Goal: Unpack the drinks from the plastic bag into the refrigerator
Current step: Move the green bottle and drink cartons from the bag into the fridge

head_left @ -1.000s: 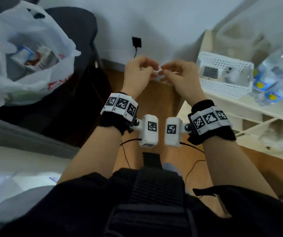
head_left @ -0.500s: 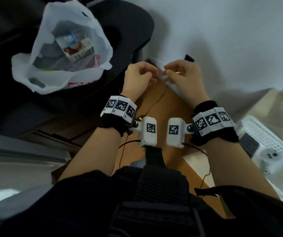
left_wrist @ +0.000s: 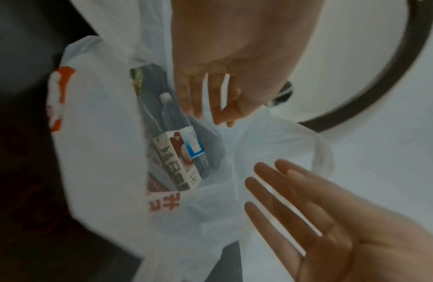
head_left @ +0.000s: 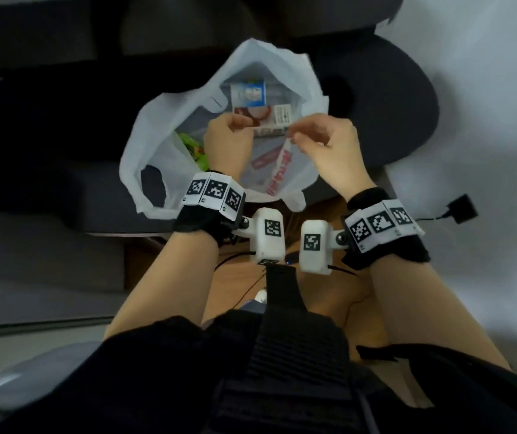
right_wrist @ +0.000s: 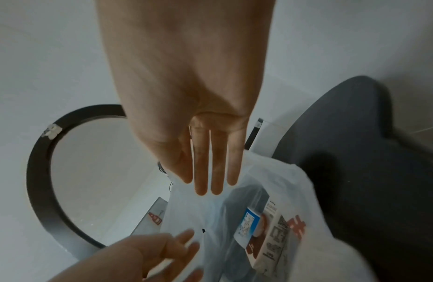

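Observation:
A white plastic bag [head_left: 157, 145] with red print stands open on a dark seat. Inside lie a brown-and-white drink carton [head_left: 269, 115], a blue-and-white carton [head_left: 249, 93] and a clear water bottle [left_wrist: 171, 112]. A green packet [head_left: 193, 148] shows at the bag's left side. My left hand [head_left: 229, 139] hovers over the opening with loosely bent fingers [left_wrist: 193, 99], holding nothing. My right hand [head_left: 322, 142] is beside it. Its straight fingers [right_wrist: 200, 171] touch the bag's near rim. No refrigerator is in view.
The bag sits on a dark upholstered chair [head_left: 391, 98] against a white wall. A round dark-framed mirror [right_wrist: 41, 171] leans nearby. A black plug with a cable [head_left: 460, 209] lies at the right, above the wooden floor [head_left: 329, 296].
My view has swung left, bringing the bag from the upper left to the centre. My hands, fingertips together before, have drawn apart and now sit over the bag's opening.

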Demonstrator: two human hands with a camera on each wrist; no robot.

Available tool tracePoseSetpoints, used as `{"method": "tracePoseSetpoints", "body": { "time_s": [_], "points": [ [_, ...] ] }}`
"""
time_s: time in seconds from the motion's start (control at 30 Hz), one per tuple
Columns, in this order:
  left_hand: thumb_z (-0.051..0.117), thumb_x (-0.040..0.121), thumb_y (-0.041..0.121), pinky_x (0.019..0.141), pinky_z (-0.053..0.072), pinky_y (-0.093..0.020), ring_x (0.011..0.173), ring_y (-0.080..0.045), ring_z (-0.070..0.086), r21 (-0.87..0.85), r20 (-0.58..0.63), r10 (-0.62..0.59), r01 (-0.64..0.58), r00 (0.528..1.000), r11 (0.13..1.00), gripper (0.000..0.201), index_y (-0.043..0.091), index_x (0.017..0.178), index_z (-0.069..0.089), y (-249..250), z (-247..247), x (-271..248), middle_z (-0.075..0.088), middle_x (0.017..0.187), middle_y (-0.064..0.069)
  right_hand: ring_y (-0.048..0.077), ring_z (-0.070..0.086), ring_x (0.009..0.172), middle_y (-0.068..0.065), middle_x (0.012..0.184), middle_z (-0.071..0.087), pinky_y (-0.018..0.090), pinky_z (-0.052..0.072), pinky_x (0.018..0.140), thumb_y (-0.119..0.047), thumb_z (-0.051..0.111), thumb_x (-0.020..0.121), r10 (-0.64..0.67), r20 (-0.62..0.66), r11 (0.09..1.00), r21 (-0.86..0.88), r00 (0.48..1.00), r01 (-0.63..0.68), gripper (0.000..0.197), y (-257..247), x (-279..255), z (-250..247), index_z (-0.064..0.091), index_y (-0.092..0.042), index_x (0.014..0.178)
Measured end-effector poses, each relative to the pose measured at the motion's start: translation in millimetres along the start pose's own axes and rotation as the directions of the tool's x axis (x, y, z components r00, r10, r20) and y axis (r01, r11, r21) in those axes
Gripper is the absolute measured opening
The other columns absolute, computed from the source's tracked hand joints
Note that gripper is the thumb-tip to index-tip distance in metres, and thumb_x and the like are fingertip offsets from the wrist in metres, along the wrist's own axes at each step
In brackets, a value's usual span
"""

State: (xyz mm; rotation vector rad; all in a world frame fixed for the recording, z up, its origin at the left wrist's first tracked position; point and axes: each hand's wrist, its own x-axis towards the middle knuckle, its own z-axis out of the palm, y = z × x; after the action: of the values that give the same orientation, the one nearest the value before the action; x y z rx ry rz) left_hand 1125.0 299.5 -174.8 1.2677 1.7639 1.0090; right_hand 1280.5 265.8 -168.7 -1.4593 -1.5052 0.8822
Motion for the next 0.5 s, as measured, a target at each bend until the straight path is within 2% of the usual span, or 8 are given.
{"method": "tracePoseSetpoints", "body": {
  "time_s": [0.07, 0.13, 0.2, 0.3, 0.4, 0.5],
  "points": [
    [0.062, 0.081, 0.012, 0.097, 0.051, -0.040, 0.106, -0.025, 0.063, 0.030, -0.028, -0.100, 0.101, 0.995, 0.994, 0.032, 0.004, 0.111, 0.066, -4.3, -2.6, 18.6, 0.068, 0.115, -0.013, 0.017, 0.070, 0.088, 0.007, 0.095, 0.072, 0.032, 0.058, 0.084, -0.008, 0.060, 0.087, -0.003, -0.097, 1.000, -0.002, 0.995, 0.003, 0.012, 4.7, 24.3, 1.9, 0.070, -0.013, 0.092],
    [0.061, 0.071, 0.022, 0.097, 0.052, -0.044, 0.108, -0.031, 0.062, 0.059, -0.015, -0.197, 0.197, 0.980, 0.979, 0.048, -0.001, 0.112, 0.064, -14.0, -2.4, 30.2, 0.067, 0.116, -0.018, 0.020, 0.071, 0.081, 0.007, 0.089, 0.073, 0.039, 0.059, 0.080, -0.013, 0.060, 0.084, 0.028, -0.222, 0.998, 0.057, 0.975, -0.015, 0.014, 11.6, 45.8, 1.2, 0.066, -0.026, 0.081],
    [0.063, 0.067, 0.029, 0.100, 0.049, -0.047, 0.114, -0.035, 0.058, 0.129, -0.017, -0.314, 0.313, 0.949, 0.941, 0.057, -0.001, 0.115, 0.061, -24.5, -1.9, 38.7, 0.063, 0.121, -0.021, 0.020, 0.071, 0.079, 0.006, 0.087, 0.072, 0.042, 0.059, 0.079, -0.018, 0.061, 0.082, 0.051, -0.251, 0.997, 0.066, 0.967, -0.035, 0.009, 20.8, 67.1, 1.3, 0.065, -0.025, 0.081],
    [0.067, 0.080, 0.025, 0.109, 0.039, -0.047, 0.127, -0.040, 0.043, 0.285, -0.031, -0.429, 0.419, 0.903, 0.862, 0.058, -0.004, 0.127, 0.049, -29.0, -0.2, 47.0, 0.047, 0.136, -0.025, 0.017, 0.068, 0.083, 0.002, 0.090, 0.068, 0.039, 0.059, 0.081, -0.016, 0.063, 0.083, 0.077, -0.164, 0.997, 0.003, 0.983, -0.078, 0.013, 34.2, 92.5, 5.6, 0.067, -0.010, 0.094],
    [0.063, 0.086, 0.024, 0.114, 0.029, -0.043, 0.134, -0.040, 0.032, 0.376, -0.082, -0.455, 0.450, 0.887, 0.810, 0.063, -0.004, 0.136, 0.037, -31.1, 2.3, 54.1, 0.034, 0.144, -0.025, 0.020, 0.066, 0.087, 0.007, 0.093, 0.068, 0.039, 0.058, 0.083, -0.012, 0.062, 0.083, 0.078, -0.059, 0.997, 0.016, 0.995, -0.078, 0.014, 45.7, 108.7, 11.9, 0.066, -0.007, 0.096],
    [0.058, 0.086, 0.018, 0.112, 0.028, -0.042, 0.133, -0.041, 0.027, 0.391, -0.137, -0.491, 0.502, 0.860, 0.771, 0.058, -0.002, 0.136, 0.037, -33.9, 8.9, 56.0, 0.030, 0.144, -0.025, 0.019, 0.065, 0.091, 0.011, 0.099, 0.069, 0.035, 0.056, 0.086, -0.008, 0.061, 0.083, 0.059, 0.112, 0.998, 0.010, 0.992, -0.060, 0.013, 53.5, 123.8, 17.5, 0.065, -0.008, 0.095]
  ]
}}
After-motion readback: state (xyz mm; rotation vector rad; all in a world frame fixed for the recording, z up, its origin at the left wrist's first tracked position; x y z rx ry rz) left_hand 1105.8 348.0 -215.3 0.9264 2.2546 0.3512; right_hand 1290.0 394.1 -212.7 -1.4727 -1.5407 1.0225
